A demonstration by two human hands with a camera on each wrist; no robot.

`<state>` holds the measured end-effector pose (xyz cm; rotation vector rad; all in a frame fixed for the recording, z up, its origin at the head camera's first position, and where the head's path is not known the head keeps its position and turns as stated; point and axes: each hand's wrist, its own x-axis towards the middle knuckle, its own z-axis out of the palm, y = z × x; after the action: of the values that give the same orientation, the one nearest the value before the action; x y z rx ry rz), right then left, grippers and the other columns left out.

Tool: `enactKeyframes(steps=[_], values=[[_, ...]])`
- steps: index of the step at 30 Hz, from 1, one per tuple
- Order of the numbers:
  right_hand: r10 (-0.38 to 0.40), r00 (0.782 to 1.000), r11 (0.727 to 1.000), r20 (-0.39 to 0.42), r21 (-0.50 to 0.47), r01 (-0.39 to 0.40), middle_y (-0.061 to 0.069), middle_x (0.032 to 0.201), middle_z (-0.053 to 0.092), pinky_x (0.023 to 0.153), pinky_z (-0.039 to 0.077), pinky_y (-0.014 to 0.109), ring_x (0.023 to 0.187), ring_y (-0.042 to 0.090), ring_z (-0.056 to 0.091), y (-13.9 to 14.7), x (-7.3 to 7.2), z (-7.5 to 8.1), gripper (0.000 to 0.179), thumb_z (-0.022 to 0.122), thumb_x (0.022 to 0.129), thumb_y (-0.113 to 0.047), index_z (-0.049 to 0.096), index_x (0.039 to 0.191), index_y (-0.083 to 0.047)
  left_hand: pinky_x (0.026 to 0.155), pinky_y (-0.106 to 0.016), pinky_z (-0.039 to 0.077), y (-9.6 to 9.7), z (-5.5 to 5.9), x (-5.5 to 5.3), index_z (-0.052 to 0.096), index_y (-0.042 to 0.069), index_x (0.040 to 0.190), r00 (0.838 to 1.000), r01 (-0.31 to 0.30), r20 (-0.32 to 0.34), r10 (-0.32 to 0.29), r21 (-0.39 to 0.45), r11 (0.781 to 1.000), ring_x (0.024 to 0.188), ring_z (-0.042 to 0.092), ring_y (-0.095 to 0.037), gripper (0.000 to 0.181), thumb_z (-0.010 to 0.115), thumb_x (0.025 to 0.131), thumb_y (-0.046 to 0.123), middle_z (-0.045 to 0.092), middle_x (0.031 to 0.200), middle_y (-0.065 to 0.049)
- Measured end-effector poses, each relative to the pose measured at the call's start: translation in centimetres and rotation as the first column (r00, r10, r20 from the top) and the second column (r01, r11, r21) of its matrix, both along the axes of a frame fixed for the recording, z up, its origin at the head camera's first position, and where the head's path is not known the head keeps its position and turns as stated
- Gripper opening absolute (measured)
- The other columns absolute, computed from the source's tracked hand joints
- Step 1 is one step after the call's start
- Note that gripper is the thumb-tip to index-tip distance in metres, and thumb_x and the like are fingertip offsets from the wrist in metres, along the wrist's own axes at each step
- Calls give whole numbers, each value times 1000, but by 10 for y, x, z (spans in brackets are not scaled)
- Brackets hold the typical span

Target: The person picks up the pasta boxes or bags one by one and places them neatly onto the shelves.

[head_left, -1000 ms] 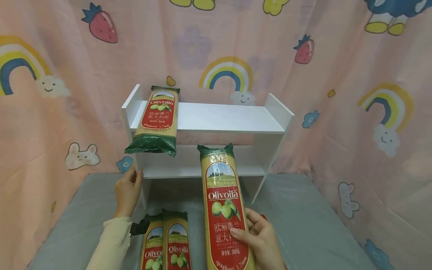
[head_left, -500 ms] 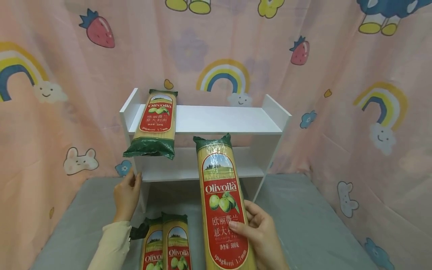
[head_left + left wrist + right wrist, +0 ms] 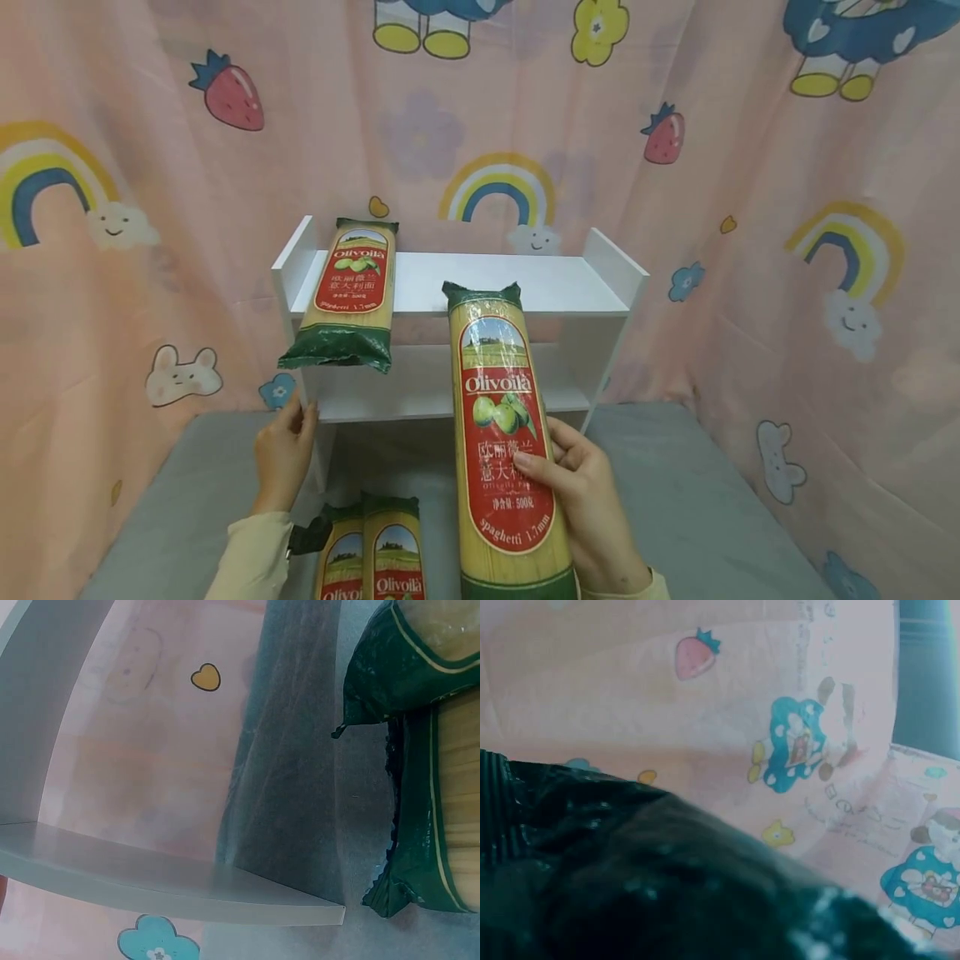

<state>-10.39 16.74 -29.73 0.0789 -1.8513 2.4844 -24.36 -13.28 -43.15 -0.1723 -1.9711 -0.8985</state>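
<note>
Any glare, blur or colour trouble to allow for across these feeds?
Head: glare streaks the upper front of the held yellow plastic spaghetti packet; left wrist: dim, bluish, edge of the white shelf unit looks bowed; right wrist: the packet's glossy green end blurred, pink printed curtain washed out at upper right.

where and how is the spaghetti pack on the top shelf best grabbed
Probably by its green front end, coming from the front and pinching above and below: that end of the spaghetti pack juts past the top shelf's edge, so its underside looks reachable. The left side panel stands close beside the pack, so that flank is likely tighter.
</note>
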Motion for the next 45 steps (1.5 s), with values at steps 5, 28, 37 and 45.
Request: enactKeyframes(steps=[5, 28, 37, 45], values=[[76, 997, 996, -25, -43, -77, 14, 105, 66, 72, 55, 38, 86, 25, 68, -4, -18, 13, 47, 58, 90, 0, 42, 135, 2, 46, -48, 42, 1, 4, 1, 65, -7, 111, 1000, -5, 7, 5, 13, 1000, 51, 58, -35, 26, 65, 85, -2, 63, 64, -21], [31, 999, 999, 14, -23, -31, 10, 97, 65, 71, 55, 33, 80, 19, 68, -28, -94, 58, 35, 60, 93, -10, 52, 124, 5, 55, -55, 49, -1, 2, -3, 63, -10, 115, 999, 6, 47, -8, 40, 999, 62, 64, -40, 31, 65, 86, -1, 67, 76, -27], [-50, 994, 991, 101, -120, 62, 15, 111, 64, 77, 54, 34, 87, 21, 69, -33, -118, 64, 42, 64, 93, -20, 54, 126, 4, 54, -54, 50, 0, -5, -2, 63, -9, 116, 997, 14, 77, -16, 26, 1000, 63, 66, -41, 32, 65, 86, 0, 67, 82, -28], [-70, 998, 992, -4, -101, 69, 14, 101, 63, 74, 55, 32, 83, 17, 68, -37, -119, 53, 33, 59, 95, -13, 51, 118, 9, 53, -54, 50, -4, 0, -1, 62, -12, 115, 998, 37, 49, -39, 40, 999, 63, 66, -42, 33, 66, 84, -3, 67, 83, -29]])
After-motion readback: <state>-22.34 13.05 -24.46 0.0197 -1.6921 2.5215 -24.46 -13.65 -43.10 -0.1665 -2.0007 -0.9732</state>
